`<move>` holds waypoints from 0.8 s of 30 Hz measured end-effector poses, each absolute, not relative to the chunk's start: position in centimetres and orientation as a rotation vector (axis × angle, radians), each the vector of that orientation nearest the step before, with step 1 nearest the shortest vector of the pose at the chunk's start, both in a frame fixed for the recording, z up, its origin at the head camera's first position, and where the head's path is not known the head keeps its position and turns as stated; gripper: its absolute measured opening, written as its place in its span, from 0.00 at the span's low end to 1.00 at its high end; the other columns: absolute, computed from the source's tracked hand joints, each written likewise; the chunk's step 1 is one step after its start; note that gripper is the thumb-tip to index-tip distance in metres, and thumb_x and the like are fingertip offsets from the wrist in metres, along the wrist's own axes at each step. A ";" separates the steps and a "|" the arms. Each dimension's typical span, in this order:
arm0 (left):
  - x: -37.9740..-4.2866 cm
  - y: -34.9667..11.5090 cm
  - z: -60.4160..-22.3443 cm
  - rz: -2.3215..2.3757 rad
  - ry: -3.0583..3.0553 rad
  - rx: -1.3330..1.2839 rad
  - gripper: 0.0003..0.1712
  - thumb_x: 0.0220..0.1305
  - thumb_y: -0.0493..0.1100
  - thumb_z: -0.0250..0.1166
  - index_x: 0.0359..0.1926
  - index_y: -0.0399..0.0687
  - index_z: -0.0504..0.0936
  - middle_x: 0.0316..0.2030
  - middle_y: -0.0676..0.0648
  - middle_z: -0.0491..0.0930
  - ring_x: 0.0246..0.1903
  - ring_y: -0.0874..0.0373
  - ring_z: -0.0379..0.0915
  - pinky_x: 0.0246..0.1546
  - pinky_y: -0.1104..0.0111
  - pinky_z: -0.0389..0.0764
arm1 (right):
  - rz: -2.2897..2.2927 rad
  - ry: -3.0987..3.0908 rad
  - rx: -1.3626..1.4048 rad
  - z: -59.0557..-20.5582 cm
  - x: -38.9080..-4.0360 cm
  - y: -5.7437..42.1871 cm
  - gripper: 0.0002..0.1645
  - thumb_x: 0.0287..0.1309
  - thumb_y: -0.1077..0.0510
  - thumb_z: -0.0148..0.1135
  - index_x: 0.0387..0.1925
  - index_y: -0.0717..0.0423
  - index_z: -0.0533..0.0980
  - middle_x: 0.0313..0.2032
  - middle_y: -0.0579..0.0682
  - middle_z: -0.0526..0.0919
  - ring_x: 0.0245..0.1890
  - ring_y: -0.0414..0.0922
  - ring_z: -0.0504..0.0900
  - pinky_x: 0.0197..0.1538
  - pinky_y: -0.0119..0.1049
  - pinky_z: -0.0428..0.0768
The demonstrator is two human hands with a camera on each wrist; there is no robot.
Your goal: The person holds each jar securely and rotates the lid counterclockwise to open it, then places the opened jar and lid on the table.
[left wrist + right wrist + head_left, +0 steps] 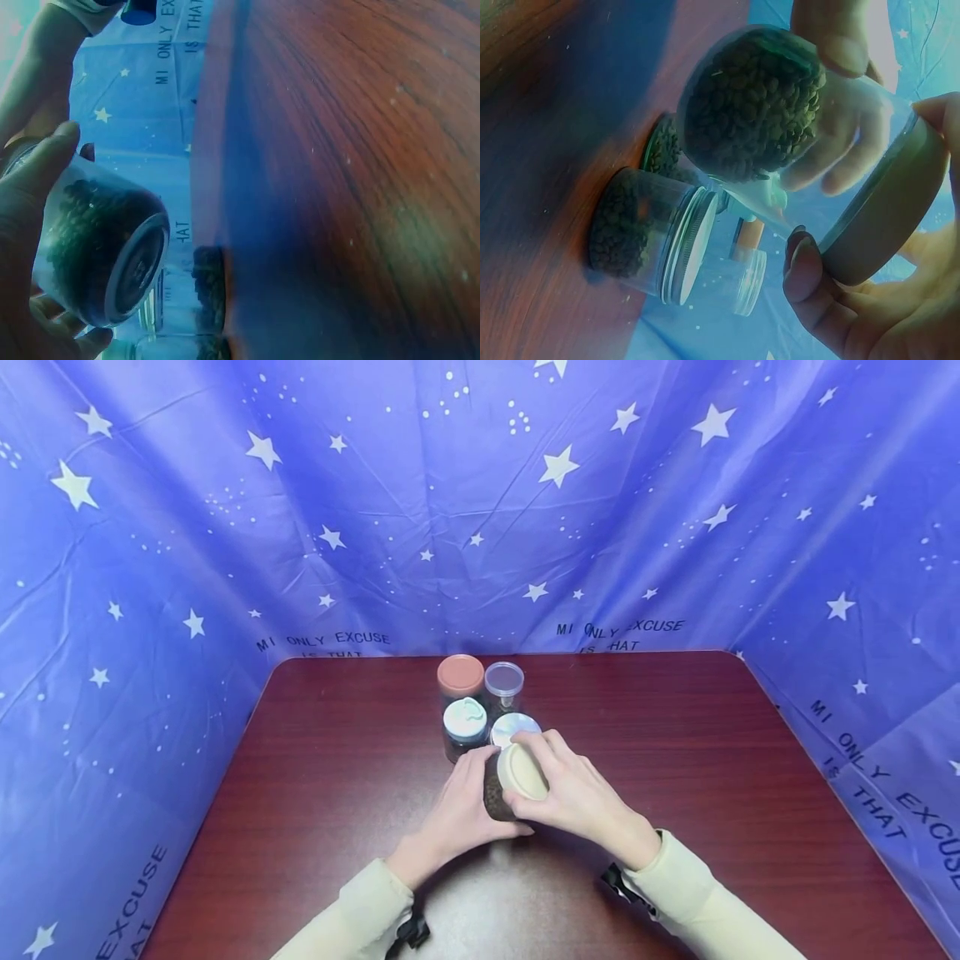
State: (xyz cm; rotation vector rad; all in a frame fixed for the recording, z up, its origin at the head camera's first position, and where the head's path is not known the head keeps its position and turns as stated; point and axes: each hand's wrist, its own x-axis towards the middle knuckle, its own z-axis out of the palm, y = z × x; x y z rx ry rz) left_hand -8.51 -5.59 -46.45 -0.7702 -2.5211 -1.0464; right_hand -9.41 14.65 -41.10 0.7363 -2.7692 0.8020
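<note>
Right wrist view shows a clear jar [769, 120] partly filled with dark, bean-like pieces [742, 112], its smooth cream lid [892, 202] in place; it tilts above the reddish-brown table [322, 802], near four other jars [465, 718]. The left hand [456, 800] grips its body, the right hand [577, 789] the lid.
</note>
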 end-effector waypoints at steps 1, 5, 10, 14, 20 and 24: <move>-8.5 -5.5 -46.5 -1.048 -2.523 -0.756 0.62 0.35 0.61 0.88 0.66 0.37 0.67 0.58 0.44 0.76 0.58 0.50 0.74 0.60 0.59 0.79 | 0.804 -2.773 0.731 -41.1 -9.4 14.6 0.41 0.49 0.38 0.73 0.63 0.42 0.71 0.44 0.47 0.75 0.25 0.41 0.74 0.28 0.34 0.76; -8.4 -5.2 -46.7 -1.046 -2.531 -0.717 0.59 0.37 0.59 0.88 0.65 0.37 0.69 0.56 0.44 0.77 0.55 0.50 0.75 0.56 0.58 0.81 | 0.801 -2.789 0.722 -41.2 -9.4 14.6 0.40 0.50 0.37 0.73 0.64 0.41 0.71 0.42 0.46 0.74 0.24 0.40 0.73 0.28 0.34 0.75; -8.3 -5.1 -46.9 -1.084 -2.544 -0.699 0.57 0.39 0.57 0.87 0.64 0.36 0.68 0.55 0.42 0.77 0.55 0.50 0.76 0.56 0.57 0.81 | 0.789 -2.806 0.724 -41.2 -9.3 14.5 0.40 0.51 0.37 0.72 0.64 0.41 0.72 0.41 0.46 0.74 0.24 0.40 0.73 0.27 0.34 0.75; -8.2 -5.0 -47.0 -1.115 -2.531 -0.689 0.57 0.39 0.55 0.87 0.65 0.34 0.68 0.56 0.41 0.77 0.56 0.49 0.76 0.57 0.57 0.81 | 0.752 -2.802 0.741 -41.1 -9.2 14.4 0.41 0.51 0.36 0.72 0.65 0.42 0.72 0.42 0.47 0.74 0.24 0.40 0.73 0.27 0.34 0.74; -8.0 -4.7 -46.9 -1.235 -2.528 -0.652 0.55 0.39 0.51 0.86 0.65 0.35 0.68 0.56 0.41 0.76 0.55 0.50 0.76 0.57 0.56 0.81 | 0.669 -2.763 0.778 -40.7 -9.1 14.3 0.46 0.51 0.31 0.72 0.68 0.43 0.71 0.44 0.48 0.73 0.25 0.41 0.74 0.28 0.36 0.77; -8.0 -4.6 -47.0 -1.359 -2.544 -0.551 0.55 0.38 0.51 0.86 0.65 0.40 0.68 0.56 0.43 0.77 0.54 0.51 0.77 0.57 0.56 0.80 | 0.650 -2.688 0.808 -39.9 -9.0 14.5 0.52 0.52 0.28 0.72 0.72 0.45 0.68 0.46 0.49 0.73 0.27 0.44 0.77 0.29 0.39 0.80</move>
